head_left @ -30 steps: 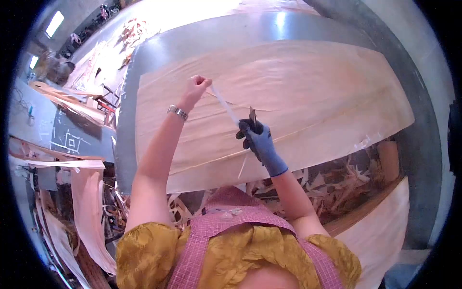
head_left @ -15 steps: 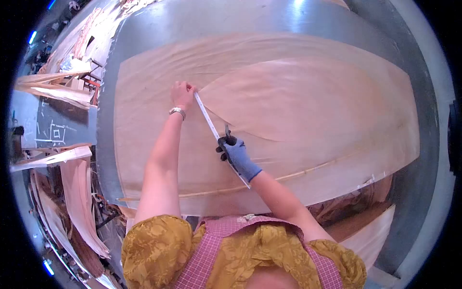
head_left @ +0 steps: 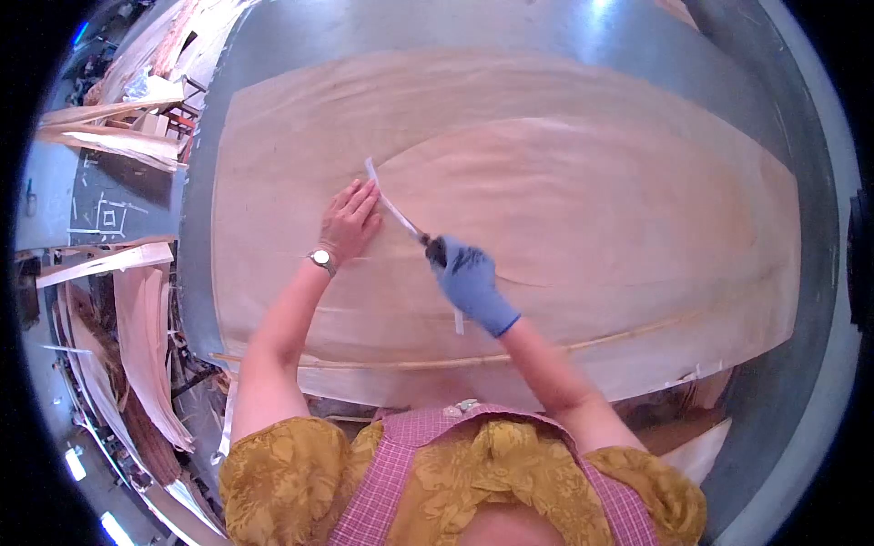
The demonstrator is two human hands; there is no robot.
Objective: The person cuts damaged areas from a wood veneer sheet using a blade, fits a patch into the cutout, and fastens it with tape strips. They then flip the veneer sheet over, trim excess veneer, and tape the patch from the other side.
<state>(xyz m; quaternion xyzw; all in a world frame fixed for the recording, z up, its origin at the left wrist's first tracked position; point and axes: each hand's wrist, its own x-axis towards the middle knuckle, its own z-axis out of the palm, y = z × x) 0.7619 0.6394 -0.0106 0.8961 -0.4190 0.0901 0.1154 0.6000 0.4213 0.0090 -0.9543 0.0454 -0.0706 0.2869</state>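
Observation:
My left hand [head_left: 350, 221], bare and with a watch at the wrist, lies flat on a large thin sheet of wood veneer [head_left: 291, 155]. Its fingers are stretched out, their tips by the upper part of a narrow white tape strip [head_left: 397, 213]. The strip runs diagonally down along the curved edge of an oval area in the veneer. My right hand [head_left: 466, 275], in a blue glove with black fingertips, is closed over the strip's lower part. A small dark tool [head_left: 422, 237] pokes out ahead of its fingers; its kind is unclear. A loose strip end hangs below the glove.
Beneath the veneer is a grey table [head_left: 455, 27]. A long thin wooden strip [head_left: 437, 362] lies along the sheet's near side. Stacked veneer sheets [head_left: 146, 341] fill the left, with more veneer [head_left: 696, 450] below the table's near right edge.
My left hand has gone from pinching the strip's upper end to lying flat below it. My right hand has shifted slightly right, and the lower strip end now hangs closer to the glove.

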